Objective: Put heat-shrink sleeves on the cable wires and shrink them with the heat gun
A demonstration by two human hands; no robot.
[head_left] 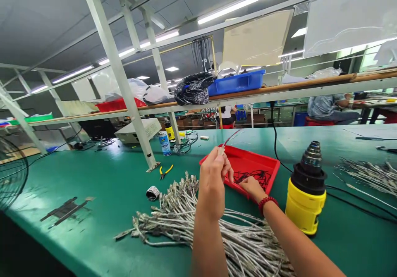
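My left hand (214, 171) is raised over the near left edge of a red tray (248, 155), its fingers closed on a white cable end (221, 149). Thin red and dark wires (232, 136) stick up out of that end. Low at the tray's front rim, my right hand (253, 188) has its fingers pinched together beside thin black tube pieces (262, 177); what lies between the fingertips is too small to make out. Under my forearms spreads a large bundle of white cables (173, 223) with metal plugs pointing left.
A yellow heat gun (305, 202) stands nozzle-up at the right, near more stripped cables (372, 173). Yellow-handled pliers (166, 171), a tape roll (152, 192) and a blue spray can (164, 144) are to the left. A shelf post (116, 70) rises from the bench.
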